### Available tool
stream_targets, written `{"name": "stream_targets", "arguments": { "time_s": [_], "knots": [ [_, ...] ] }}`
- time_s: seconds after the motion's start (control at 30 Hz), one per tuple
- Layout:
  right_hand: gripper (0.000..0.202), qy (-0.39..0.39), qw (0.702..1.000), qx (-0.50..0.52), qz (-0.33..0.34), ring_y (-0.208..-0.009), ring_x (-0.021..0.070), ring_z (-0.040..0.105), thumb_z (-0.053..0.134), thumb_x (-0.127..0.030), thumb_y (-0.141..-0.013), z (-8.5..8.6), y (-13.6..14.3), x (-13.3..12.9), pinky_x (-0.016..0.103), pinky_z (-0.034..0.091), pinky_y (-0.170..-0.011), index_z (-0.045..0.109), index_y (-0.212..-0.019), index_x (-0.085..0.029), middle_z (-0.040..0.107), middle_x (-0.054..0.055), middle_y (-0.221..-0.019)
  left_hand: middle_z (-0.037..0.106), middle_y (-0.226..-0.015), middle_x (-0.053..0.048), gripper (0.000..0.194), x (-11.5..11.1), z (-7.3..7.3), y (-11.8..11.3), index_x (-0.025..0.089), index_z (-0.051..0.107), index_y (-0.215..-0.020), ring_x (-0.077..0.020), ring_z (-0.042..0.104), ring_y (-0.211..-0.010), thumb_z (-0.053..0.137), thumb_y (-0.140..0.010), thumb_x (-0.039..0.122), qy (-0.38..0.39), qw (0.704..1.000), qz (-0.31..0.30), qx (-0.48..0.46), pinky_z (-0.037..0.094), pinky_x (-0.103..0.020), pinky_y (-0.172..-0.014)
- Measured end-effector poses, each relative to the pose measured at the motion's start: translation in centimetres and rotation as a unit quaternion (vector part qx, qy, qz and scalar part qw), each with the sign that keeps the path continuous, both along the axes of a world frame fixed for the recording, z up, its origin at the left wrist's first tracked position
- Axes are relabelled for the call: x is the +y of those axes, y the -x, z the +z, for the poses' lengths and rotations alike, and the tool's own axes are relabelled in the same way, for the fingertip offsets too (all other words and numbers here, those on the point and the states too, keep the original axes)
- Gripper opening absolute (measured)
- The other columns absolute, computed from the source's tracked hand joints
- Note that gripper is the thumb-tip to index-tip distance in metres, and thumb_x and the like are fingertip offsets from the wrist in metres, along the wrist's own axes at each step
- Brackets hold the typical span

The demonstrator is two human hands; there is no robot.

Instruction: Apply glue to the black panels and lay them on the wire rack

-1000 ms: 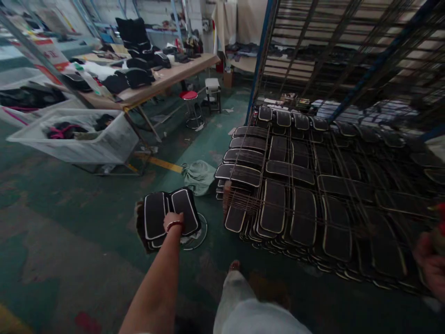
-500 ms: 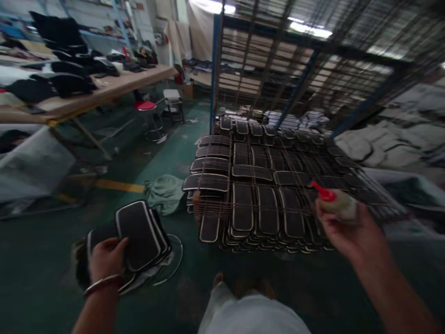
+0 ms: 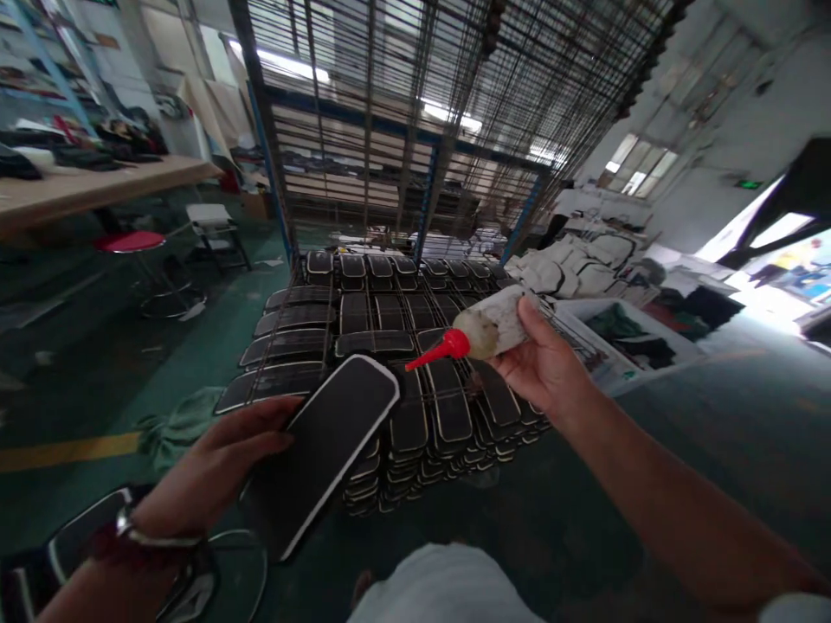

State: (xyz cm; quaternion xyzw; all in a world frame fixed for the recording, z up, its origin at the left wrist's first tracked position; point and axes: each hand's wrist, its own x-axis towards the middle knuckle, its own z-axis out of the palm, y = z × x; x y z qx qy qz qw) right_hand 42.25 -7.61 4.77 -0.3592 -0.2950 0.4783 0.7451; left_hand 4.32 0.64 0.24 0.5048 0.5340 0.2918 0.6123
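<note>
My left hand (image 3: 243,441) grips one dark, rounded rectangular panel (image 3: 325,450) by its left edge and holds it tilted in front of me. A pale line runs along the panel's border. In my right hand (image 3: 542,363) is a cloudy squeeze bottle (image 3: 497,320) with a red nozzle (image 3: 441,348). The nozzle's tip points left and down, close to the panel's upper right corner; whether it touches cannot be made out. More panels of this kind (image 3: 84,528) lie low at the left, partly behind my left forearm.
A wire rack (image 3: 415,156) rises ahead, with stacked rows of dark panels (image 3: 451,402) on its lower level. Left are a table (image 3: 97,192), a red stool (image 3: 130,242) and a green cloth (image 3: 185,424) on the floor. Right stands a white bin (image 3: 620,368) near pale piled pieces (image 3: 571,268).
My left hand has lifted a panel from the pile at the left and brought it toward the middle. The bottle has come left, its nozzle now near the panel. The view has turned right.
</note>
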Motion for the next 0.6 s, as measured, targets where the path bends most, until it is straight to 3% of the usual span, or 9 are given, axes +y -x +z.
{"name": "stream_targets", "arguments": {
  "time_s": [0.1,0.27,0.47,0.6],
  "knots": [
    [0.046,-0.019,0.996,-0.089,0.010,-0.086,0.0258,0.080,0.099,-0.060,-0.084,1.8,-1.9,-0.9,0.032,0.072,-0.063,0.076,-0.106,-0.027,0.080,0.002,-0.095,0.092,-0.099,-0.002,0.039,0.7,1.9,-3.1,0.032,0.090,-0.089,-0.0318,0.085,-0.089,0.093,-0.050,0.034,0.019,0.996,-0.086,0.000,0.071,-0.038,-0.082],
    [0.051,-0.011,0.988,-0.152,0.036,-0.094,0.0298,0.079,0.096,-0.065,-0.085,3.6,-4.9,-2.4,0.036,0.073,-0.070,0.074,-0.110,-0.027,0.078,0.003,-0.092,0.092,-0.103,-0.002,0.041,2.4,2.8,-5.0,0.033,0.090,-0.096,-0.0363,0.086,-0.095,0.095,-0.055,0.038,0.002,0.987,-0.155,0.037,0.072,-0.047,-0.089],
    [0.054,0.015,0.984,-0.141,0.106,-0.073,0.0227,0.073,0.092,-0.070,-0.087,1.8,-6.8,-3.1,0.027,0.066,-0.056,0.072,-0.105,-0.023,0.073,0.003,-0.083,0.091,-0.100,-0.003,0.040,3.3,2.5,-6.2,0.034,0.091,-0.098,-0.0378,0.086,-0.093,0.097,-0.059,0.037,0.012,0.979,-0.202,0.040,0.073,-0.051,-0.088],
    [0.054,0.029,0.985,-0.125,0.117,-0.067,0.0212,0.069,0.094,-0.071,-0.085,0.3,-7.5,-2.7,0.027,0.064,-0.051,0.071,-0.099,-0.023,0.070,0.003,-0.078,0.091,-0.097,-0.004,0.039,3.5,1.9,-6.5,0.033,0.091,-0.098,-0.0398,0.086,-0.091,0.098,-0.059,0.035,0.028,0.974,-0.220,0.037,0.074,-0.052,-0.084]
  ]
}}
